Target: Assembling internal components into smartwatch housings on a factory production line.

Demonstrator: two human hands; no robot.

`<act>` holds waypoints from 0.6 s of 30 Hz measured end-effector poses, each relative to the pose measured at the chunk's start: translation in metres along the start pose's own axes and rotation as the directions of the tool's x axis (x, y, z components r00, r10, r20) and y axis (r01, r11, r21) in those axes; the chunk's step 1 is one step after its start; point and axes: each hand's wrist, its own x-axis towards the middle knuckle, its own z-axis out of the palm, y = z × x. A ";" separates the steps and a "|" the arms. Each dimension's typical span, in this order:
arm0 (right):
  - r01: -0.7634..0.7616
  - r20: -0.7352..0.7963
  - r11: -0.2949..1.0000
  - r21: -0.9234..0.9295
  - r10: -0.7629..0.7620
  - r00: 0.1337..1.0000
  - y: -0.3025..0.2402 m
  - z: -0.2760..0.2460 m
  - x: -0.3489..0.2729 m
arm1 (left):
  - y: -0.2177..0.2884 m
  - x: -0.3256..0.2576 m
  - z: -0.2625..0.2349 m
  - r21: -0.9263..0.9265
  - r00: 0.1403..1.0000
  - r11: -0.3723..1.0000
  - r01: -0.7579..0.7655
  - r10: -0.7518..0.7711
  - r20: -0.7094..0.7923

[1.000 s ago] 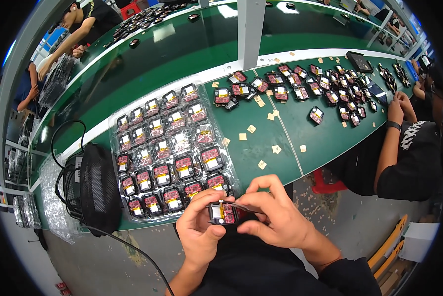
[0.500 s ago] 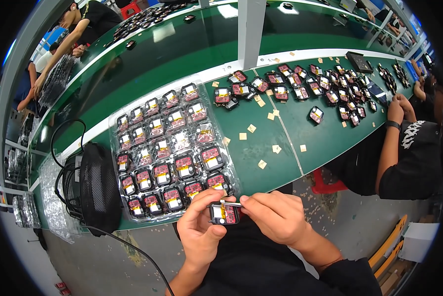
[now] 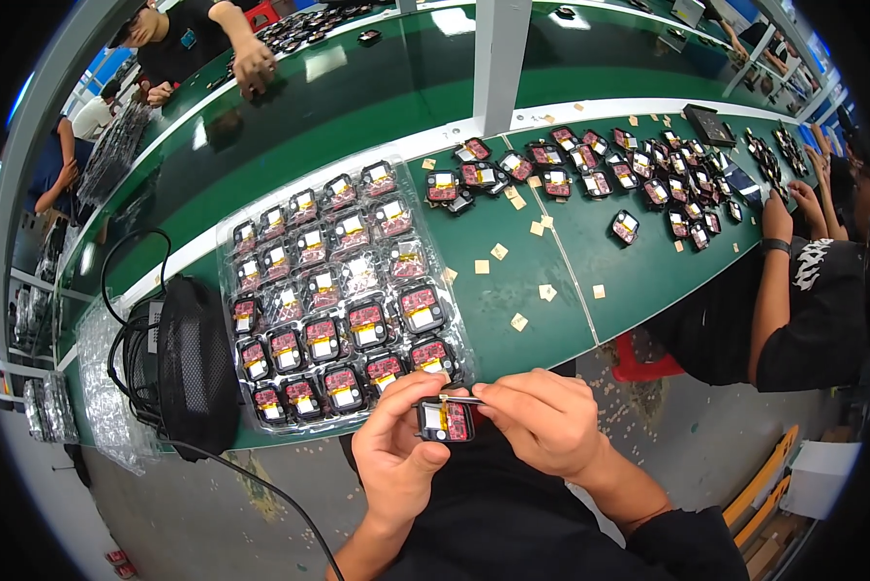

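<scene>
My left hand (image 3: 396, 450) grips a small square black device housing (image 3: 446, 423) by its edges, just off the near table edge. Its open back shows a red circuit board, a white block and yellow tape. Between the fingertips of my right hand (image 3: 543, 421) is a slim pair of metal tweezers (image 3: 465, 399), lying across the housing's upper edge. What the tip touches is too small to make out. Beyond my left hand lies a clear plastic tray (image 3: 353, 418) with rows of similar housings in its pockets.
More housings (image 3: 682, 179) are heaped on the green table (image 3: 512, 358), among scattered beige paper squares (image 3: 519, 322). A black mesh bag (image 3: 199, 368) with cables and stacked clear trays (image 3: 115, 397) sit at left. A grey post (image 3: 500, 68) rises behind. Co-workers sit at right and across the belt.
Both my hands keep almost the same pose on the housing and tweezers. Across the belt, a co-worker's arm has swung right, its hand now over the belt. The whole view has shifted slightly.
</scene>
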 end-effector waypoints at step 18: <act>-0.077 0.018 0.991 0.108 0.075 0.997 -0.002 -0.002 0.000 | 0.001 -0.001 -0.003 0.032 0.999 0.999 -0.019 0.018 0.032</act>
